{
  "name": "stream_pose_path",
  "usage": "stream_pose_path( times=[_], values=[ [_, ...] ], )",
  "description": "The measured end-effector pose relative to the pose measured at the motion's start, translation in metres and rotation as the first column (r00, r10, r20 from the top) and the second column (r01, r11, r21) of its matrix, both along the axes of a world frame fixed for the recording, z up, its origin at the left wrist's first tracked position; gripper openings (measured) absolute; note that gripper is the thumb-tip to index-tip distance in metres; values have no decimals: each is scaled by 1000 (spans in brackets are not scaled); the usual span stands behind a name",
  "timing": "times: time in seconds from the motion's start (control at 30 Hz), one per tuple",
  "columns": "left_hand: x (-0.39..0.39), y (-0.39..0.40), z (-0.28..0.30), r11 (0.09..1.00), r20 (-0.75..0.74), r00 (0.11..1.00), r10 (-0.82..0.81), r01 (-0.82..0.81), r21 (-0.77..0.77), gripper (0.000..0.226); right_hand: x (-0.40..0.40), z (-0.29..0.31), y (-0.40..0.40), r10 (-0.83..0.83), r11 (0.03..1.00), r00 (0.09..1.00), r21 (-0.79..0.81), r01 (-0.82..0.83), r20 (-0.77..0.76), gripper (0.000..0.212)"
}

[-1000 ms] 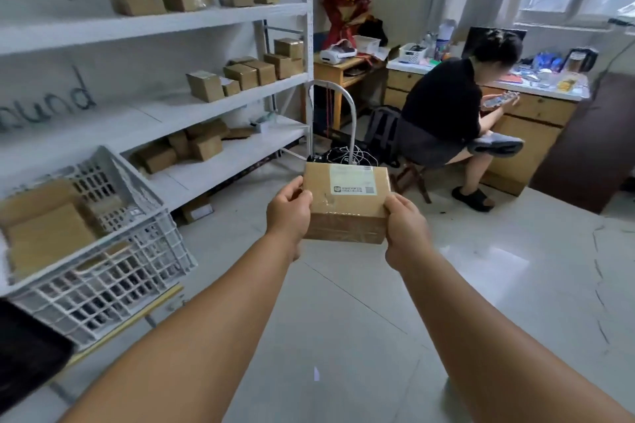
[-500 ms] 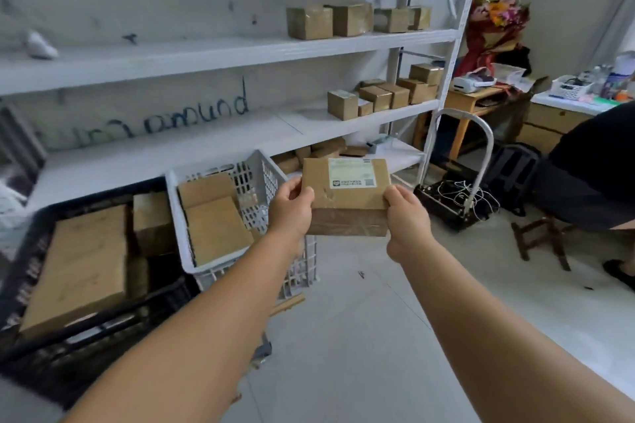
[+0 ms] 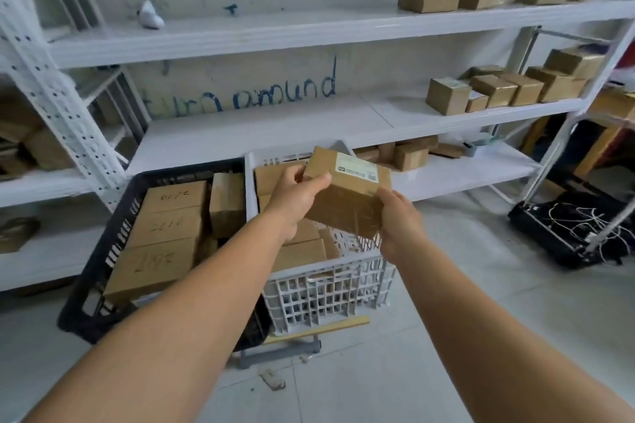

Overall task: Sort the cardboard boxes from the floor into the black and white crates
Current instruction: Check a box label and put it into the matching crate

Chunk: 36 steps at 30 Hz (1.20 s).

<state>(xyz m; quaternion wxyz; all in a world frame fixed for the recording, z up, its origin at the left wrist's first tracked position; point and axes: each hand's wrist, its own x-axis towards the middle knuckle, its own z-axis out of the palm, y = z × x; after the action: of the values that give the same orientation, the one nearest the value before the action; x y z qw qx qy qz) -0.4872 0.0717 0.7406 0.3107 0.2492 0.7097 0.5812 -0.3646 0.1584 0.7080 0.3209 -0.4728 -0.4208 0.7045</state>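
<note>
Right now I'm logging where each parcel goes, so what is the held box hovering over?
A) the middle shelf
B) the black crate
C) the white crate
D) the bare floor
C: both hands hold the labelled box above the white crate.

Single head view — forward and down, close above the white crate [image 3: 330, 288]

Two crates sit side by side on the floor at twelve o'clock, one crate [image 3: 99, 271] to the left, the other crate [image 3: 330, 288] touching its right side, both holding boxes. A parcel [image 3: 347, 196] hangs above the right crate. Shelves [image 3: 275, 31] stand behind; a trolley [image 3: 563, 233] lies at two o'clock.
</note>
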Motion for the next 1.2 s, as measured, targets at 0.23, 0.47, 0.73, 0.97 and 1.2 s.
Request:
stream_pose_path(
  times=[0.23, 0.47, 0.73, 0.97, 1.2],
  values=[
    [-50, 68, -13, 979, -358, 933, -21, -53, -195, 55, -58, -27, 53, 72, 981, 997, -180, -71, -4, 40],
    [-77, 120, -44, 891, -529, 810, -254, -18, -453, 59, -78, -62, 74, 112, 956, 987, -284, -76, 115, 8],
    [-117, 184, -96, 796, -469, 743, -477, 139, -589, 61, -110, -103, 108, 52, 923, 981, -385, 24, 186, 20],
    [-148, 228, -153, 663, -425, 617, -663, 219, -715, 77, -149, -147, 139, -30, 867, 965, -473, 154, 260, 14],
    [-169, 256, -210, 534, -350, 532, -771, 242, -810, 75, -178, -182, 159, -6, 859, 947, -484, 168, 320, 29]
  ],
)
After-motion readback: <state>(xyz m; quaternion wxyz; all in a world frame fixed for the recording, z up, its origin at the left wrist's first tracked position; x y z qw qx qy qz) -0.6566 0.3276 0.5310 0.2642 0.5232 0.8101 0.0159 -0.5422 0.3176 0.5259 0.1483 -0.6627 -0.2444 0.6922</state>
